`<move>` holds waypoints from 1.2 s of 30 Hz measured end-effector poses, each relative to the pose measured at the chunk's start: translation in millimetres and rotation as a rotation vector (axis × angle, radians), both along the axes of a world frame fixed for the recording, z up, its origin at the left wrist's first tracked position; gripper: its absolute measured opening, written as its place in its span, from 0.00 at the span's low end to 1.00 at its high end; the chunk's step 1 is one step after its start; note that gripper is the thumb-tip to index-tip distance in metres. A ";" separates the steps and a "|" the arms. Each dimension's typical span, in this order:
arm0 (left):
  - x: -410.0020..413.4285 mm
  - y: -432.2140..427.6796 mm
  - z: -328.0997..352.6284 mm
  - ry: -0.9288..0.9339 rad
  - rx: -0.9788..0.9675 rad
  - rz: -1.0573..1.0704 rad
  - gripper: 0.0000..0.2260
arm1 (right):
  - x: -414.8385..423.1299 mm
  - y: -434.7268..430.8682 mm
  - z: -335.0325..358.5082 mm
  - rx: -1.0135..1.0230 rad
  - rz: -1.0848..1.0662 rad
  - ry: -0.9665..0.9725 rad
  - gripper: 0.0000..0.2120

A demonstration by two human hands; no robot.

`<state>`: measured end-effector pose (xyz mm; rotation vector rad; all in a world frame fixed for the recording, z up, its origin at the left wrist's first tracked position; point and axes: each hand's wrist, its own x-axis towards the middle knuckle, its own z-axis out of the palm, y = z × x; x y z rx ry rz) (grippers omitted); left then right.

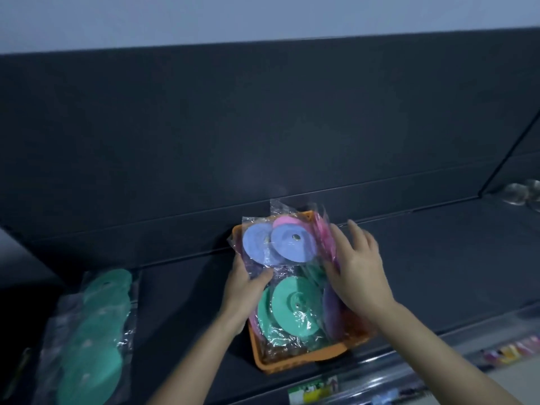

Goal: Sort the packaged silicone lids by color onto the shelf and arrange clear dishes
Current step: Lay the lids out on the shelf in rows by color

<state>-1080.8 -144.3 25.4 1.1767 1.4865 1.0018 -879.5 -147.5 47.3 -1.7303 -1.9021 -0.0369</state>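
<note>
An orange basket [295,366] stands on the dark shelf [190,287], filled with lids in clear plastic packs. My left hand [245,287] grips a pack of blue lids [277,244] at its lower edge, over the basket's far end. My right hand [355,264] has straight fingers and presses against upright packs of pink lids [323,238] at the basket's right side. A pack of green lids [292,308] lies in the basket between my hands. A purple pack [331,311] sits under my right wrist. Another pack of green lids [96,337] lies flat on the shelf at the left.
Clear dishes [523,194] stand at the shelf's far right end. The shelf's front edge carries a clear price rail with labels [315,391]. Small colourful items [511,350] show on a lower level at the right. A dark back panel rises behind the shelf.
</note>
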 end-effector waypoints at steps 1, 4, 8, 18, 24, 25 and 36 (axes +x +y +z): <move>7.3 0.8 0.3 -0.002 0.002 -0.003 0.23 | 8.6 0.8 -1.3 -0.120 0.009 0.072 0.34; 33.0 3.5 -0.7 -0.022 0.002 -0.013 0.23 | 31.0 4.3 -7.6 -0.298 0.045 0.222 0.36; 70.3 10.6 -1.5 -0.026 0.000 -0.038 0.25 | 62.2 10.1 -11.1 -0.265 0.048 0.178 0.35; 107.5 23.6 22.9 0.470 0.254 0.053 0.30 | 93.7 15.3 -11.2 -0.221 -0.009 0.287 0.26; 121.0 51.0 44.1 0.629 0.205 0.019 0.31 | 98.8 16.6 -12.9 -0.262 0.005 0.373 0.15; 124.1 53.8 47.4 0.539 0.190 0.028 0.33 | 99.4 15.3 -12.1 -0.268 0.017 0.386 0.17; 113.1 63.5 39.9 0.095 0.056 0.166 0.08 | 110.2 -14.0 10.1 -0.331 -0.056 0.466 0.21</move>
